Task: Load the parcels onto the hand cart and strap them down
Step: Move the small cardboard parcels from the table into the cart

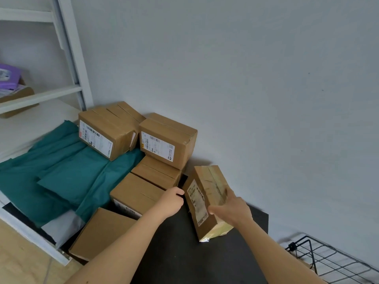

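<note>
Flat black platform [205,259] low in view, near edge cut off. Teal plastic mailer bags [61,177] partly buried under stacked brown cardboard boxes [164,138]. Tape-wrapped brown cardboard parcel [202,193] tilted over platform beside wall, clasped by right hand [232,211]. Left hand [171,201] between parcel and boxes, curled fingertips hidden; grasp unclear.

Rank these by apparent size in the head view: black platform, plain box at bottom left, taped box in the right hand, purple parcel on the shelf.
1. black platform
2. plain box, taped box: alike, left unranked
3. purple parcel, farther away and cut by the frame edge
</note>
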Available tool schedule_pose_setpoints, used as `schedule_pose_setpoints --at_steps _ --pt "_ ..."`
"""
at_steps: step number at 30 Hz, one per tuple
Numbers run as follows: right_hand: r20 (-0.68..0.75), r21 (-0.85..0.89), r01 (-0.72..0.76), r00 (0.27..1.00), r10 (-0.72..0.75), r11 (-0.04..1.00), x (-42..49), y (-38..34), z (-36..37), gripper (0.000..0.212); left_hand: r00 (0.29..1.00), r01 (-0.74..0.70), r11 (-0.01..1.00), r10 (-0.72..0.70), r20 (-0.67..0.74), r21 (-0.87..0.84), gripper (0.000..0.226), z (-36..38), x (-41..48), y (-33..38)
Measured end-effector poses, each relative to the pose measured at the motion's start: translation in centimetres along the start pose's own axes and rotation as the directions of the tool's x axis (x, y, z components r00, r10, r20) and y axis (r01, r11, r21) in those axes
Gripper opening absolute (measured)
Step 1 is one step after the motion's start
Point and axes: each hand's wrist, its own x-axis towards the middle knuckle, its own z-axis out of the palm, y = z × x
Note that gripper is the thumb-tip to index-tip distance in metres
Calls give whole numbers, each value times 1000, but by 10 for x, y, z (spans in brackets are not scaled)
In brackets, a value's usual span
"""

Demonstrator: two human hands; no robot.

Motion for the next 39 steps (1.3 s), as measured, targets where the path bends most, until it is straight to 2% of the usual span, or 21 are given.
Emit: schedule_pose_setpoints --at_steps 3,6,9,11,15,18,20,22,24,27,31,35,39 --pt "31 164 -27 999 23 986 -5 14 -11 82 1000 14 1000 -14 4 -22 52 12 1 1" --pt "105 397 -129 990 94 909 -8 36 -23 73 998 50 998 -50 28 -34 62 27 1 2" --pt "192 585 -194 976 98 787 -18 58 -35 57 990 132 976 -123 67 -170 72 42 3 7" --pt "220 645 -197 973 67 738 -26 72 -44 48 977 191 940 -156 142 -282 76 52 3 14" --pt "259 719 -223 965 44 658 -35 99 -55 62 941 274 860 -147 305 -431 84 71 5 24" --pt "276 775 -237 961 24 586 -42 120 -61 71 911 285 849 -96 400 -444 86 85 4 32" --pt "272 807 -234 962 11 542 -48 132 -65 75 892 284 855 -69 446 -435 69 97 1 39" --pt "271 828 -232 963 -2 511 -54 145 -71 74 885 274 852 -43 463 -445 37 111 -4 50" --pt "272 840 -230 962 -15 492 -60 160 -80 68 893 243 867 -26 448 -435 28 125 -10 63" --pt "283 837 -247 959 1 488 -68 185 -96 49 903 192 888 7 430 -418 37 150 -18 82" --pt "255 804 -237 966 43 546 -79 225 -116 33 906 116 915 62 419 -386 39 201 -32 108" --pt "194 840 -196 979 59 506 -85 286 -133 46 903 67 925 103 418 -374 56 262 -45 130" --pt "165 900 -181 983 74 397 -91 360 -147 52 896 50 942 104 433 -331 47 331 -61 152"
